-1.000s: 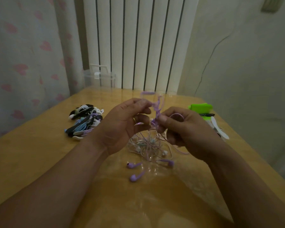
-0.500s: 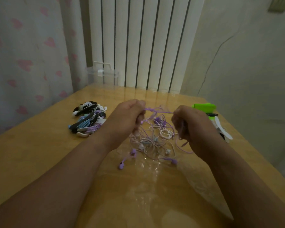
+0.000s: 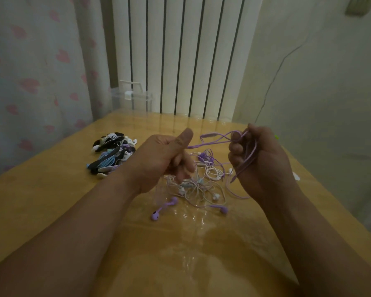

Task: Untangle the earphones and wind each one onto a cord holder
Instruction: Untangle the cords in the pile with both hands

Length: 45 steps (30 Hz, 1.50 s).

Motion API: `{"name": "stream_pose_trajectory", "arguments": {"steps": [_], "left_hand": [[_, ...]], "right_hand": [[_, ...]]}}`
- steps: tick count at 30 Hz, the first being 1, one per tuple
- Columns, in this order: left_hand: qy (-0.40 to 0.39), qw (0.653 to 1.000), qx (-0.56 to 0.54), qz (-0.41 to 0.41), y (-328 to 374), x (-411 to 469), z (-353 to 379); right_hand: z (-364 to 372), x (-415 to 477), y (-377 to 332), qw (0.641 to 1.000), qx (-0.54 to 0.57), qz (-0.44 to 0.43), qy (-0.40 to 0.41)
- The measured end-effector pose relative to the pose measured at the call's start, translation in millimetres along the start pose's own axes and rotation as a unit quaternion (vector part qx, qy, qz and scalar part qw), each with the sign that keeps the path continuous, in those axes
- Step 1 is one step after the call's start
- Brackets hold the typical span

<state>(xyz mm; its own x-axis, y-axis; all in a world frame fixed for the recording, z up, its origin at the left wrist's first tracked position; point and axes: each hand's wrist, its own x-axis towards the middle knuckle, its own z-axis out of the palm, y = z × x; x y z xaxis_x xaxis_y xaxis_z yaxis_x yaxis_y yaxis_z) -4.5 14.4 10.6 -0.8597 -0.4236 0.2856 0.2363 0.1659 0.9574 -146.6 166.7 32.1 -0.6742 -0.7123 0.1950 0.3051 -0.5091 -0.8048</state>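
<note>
A tangle of purple and white earphones lies on the wooden table between my hands. My left hand is curled above its left side, thumb up, and grips a purple cord that runs level to my right hand. My right hand holds several loops of that same cord in its curled fingers. Two purple earbuds, one at the left and one at the right, lie in front of the tangle.
A pile of wound earphones on black and white holders sits on the table to the left. A clear plastic box stands at the back by the radiator. Something white shows past my right hand.
My hands have drawn further apart, pulling the purple cord out level between them. The right hand has turned and now has loops of the cord gathered in its fingers.
</note>
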Motion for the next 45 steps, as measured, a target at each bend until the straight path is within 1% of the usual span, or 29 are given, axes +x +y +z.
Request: {"name": "stream_pose_trajectory", "arguments": {"steps": [2, 4, 5, 6, 7, 10, 14, 16, 18, 21, 23, 25, 27, 29, 30, 32, 33, 34, 35, 36, 37, 38, 39, 40, 43, 45], "left_hand": [[-0.073, 0.997, 0.021, -0.03, 0, -4, -6], [-0.144, 0.985, 0.065, -0.073, -1, -7, -12], [-0.165, 0.979, 0.088, -0.086, -1, -9, -14], [-0.171, 0.976, 0.102, -0.087, 2, -9, -12], [-0.161, 0.978, 0.11, -0.076, 4, -10, -9], [-0.096, 0.988, 0.108, -0.054, 7, -7, 4], [-0.078, 0.992, 0.094, -0.016, 2, -5, 13], [-0.056, 0.996, 0.064, -0.012, 1, -5, 10], [-0.035, 0.999, 0.021, -0.018, 0, -3, 6], [0.01, 1.0, 0.008, -0.028, -2, 0, 5], [0.039, 0.999, -0.01, -0.022, -4, 2, 5], [0.048, 0.997, -0.063, -0.011, -5, 4, 4], [0.035, 0.989, -0.147, -0.003, -5, 6, 2], [0.028, 0.971, -0.236, -0.006, -4, 7, 1], [0.029, 0.964, -0.264, -0.01, -3, 7, 0], [0.034, 0.958, -0.285, -0.022, 0, 5, -1], [0.036, 0.957, -0.286, -0.024, 2, 4, -3], [0.037, 0.958, -0.285, -0.02, 3, 4, -5], [0.037, 0.957, -0.288, -0.011, 3, 3, -7], [0.036, 0.955, -0.295, -0.001, 3, 4, -9], [0.033, 0.952, -0.304, 0.01, 3, 4, -10], [0.029, 0.95, -0.312, 0.021, 2, 5, -11], [0.026, 0.947, -0.319, 0.028, 1, 6, -12], [0.027, 0.944, -0.328, 0.032, 0, 6, -12], [0.035, 0.934, -0.354, 0.025, 1, 8, -15], [0.048, 0.935, -0.351, 0.023, 0, 9, -16]], "right_hand": [[1, -1, -1, 0.999, -0.028, -0.028, 0.009], [0, -1, -2, 0.995, -0.08, -0.057, 0.01], [0, -2, -1, 0.992, -0.109, -0.068, 0.005], [-1, -2, -1, 0.988, -0.136, -0.075, -0.003], [-1, -3, 0, 0.985, -0.156, -0.078, -0.012], [2, -6, 4, 0.979, -0.19, -0.068, -0.034], [5, -9, 6, 0.972, -0.221, -0.057, -0.055], [5, -8, 5, 0.975, -0.212, -0.054, -0.044], [5, -7, 3, 0.983, -0.176, -0.055, -0.014], [4, -3, -2, 0.995, -0.076, -0.045, 0.044], [0, 1, -4, 0.997, -0.009, -0.04, 0.067], [-6, 7, -5, 0.995, 0.024, -0.044, 0.09], [-12, 12, -5, 0.993, 0.007, -0.047, 0.11], [-15, 13, -4, 0.992, -0.017, -0.048, 0.113], [-16, 13, -4, 0.992, -0.021, -0.052, 0.111], [-17, 11, -7, 0.992, -0.048, -0.066, 0.098], [-17, 9, -9, 0.988, -0.101, -0.074, 0.087], [-18, 6, -13, 0.975, -0.196, -0.085, 0.067], [-17, 2, -15, 0.942, -0.321, -0.091, 0.028], [-14, -3, -16, 0.896, -0.435, -0.083, -0.031], [-11, -8, -13, 0.854, -0.506, -0.062, -0.1], [-8, -12, -10, 0.827, -0.539, -0.039, -0.157], [-6, -14, -6, 0.822, -0.539, -0.027, -0.182], [-6, -14, -4, 0.832, -0.523, -0.031, -0.184], [-11, -8, -10, 0.897, -0.418, -0.052, -0.136], [-16, -1, -10, 0.931, -0.347, -0.057, -0.098]]}}
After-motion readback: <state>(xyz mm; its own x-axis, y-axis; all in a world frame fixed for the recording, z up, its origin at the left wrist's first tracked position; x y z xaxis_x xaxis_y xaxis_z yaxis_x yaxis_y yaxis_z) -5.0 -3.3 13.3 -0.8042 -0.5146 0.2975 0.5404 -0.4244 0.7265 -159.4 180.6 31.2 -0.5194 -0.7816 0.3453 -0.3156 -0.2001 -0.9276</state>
